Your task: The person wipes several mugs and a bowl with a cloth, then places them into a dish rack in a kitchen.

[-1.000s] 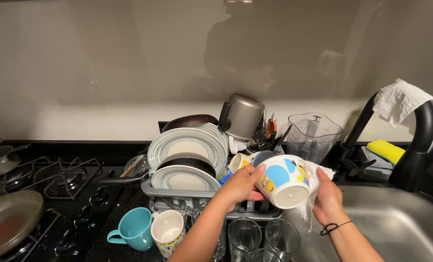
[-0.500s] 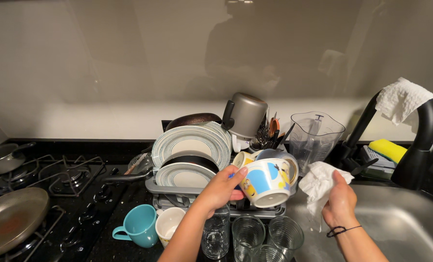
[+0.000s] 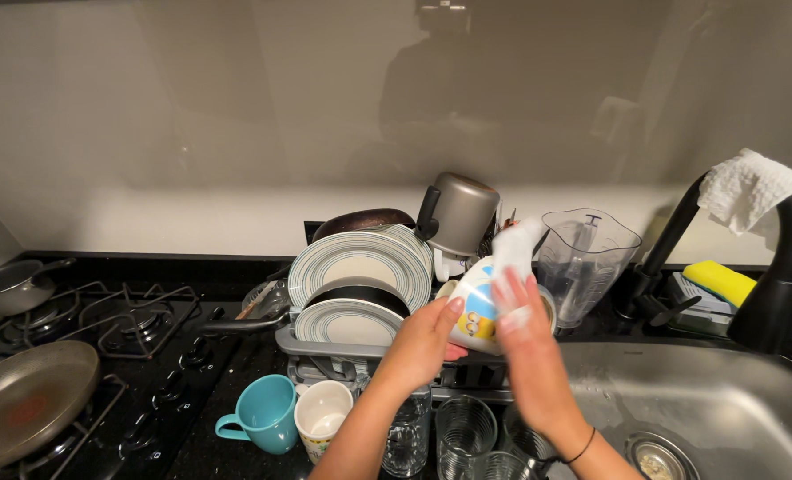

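Left hand (image 3: 422, 342) closed around the near side of a white bowl with blue and yellow print (image 3: 474, 311), held tilted above the dish rack (image 3: 325, 342) so the wall faces the cloth. Right hand (image 3: 525, 333) closed on a white cloth (image 3: 513, 249), pressed flat against the bowl's right side. Bowl located mid-scene, just right of the striped plates (image 3: 360, 262), left of the sink (image 3: 724, 418). Glasses (image 3: 462, 427) standing near, below both hands.
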